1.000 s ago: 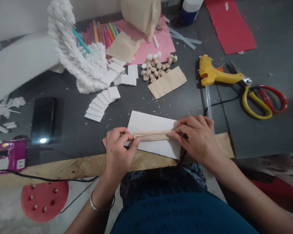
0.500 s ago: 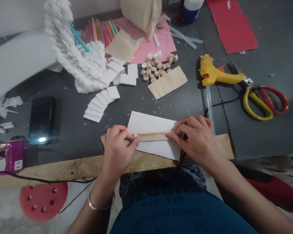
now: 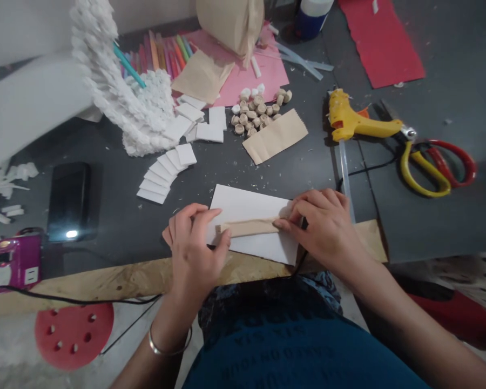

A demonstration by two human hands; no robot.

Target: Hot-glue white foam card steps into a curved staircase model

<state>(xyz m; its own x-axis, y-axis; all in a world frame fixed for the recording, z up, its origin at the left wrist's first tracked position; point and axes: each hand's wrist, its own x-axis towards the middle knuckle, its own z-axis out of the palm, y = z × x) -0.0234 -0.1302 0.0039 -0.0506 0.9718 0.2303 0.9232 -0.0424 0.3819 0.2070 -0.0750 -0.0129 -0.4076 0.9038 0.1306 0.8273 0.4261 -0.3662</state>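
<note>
A narrow folded strip of brown paper [image 3: 251,227] lies across a white piece of card [image 3: 251,201] at the table's near edge. The right end of the strip is pinched between the thumb and fingers of my right hand [image 3: 324,224]. At the other end, my left hand [image 3: 194,240] rests with thumb and index finger apart, the thumb tip beside the strip's lower edge. Beyond the card are a flat brown paper piece [image 3: 275,136] and several small rolled brown paper coils [image 3: 257,111].
A yellow glue gun [image 3: 348,119] and scissors [image 3: 425,167] lie to the right. On the left are a phone [image 3: 68,200], a purple box [image 3: 16,259] and a fan of white squares [image 3: 162,175]. A white textured model [image 3: 105,81] and a brown paper bag [image 3: 230,24] stand behind.
My left thumb and index finger have parted and let go of the strip's left end, which now shows. My right hand keeps its pinch on the other end.
</note>
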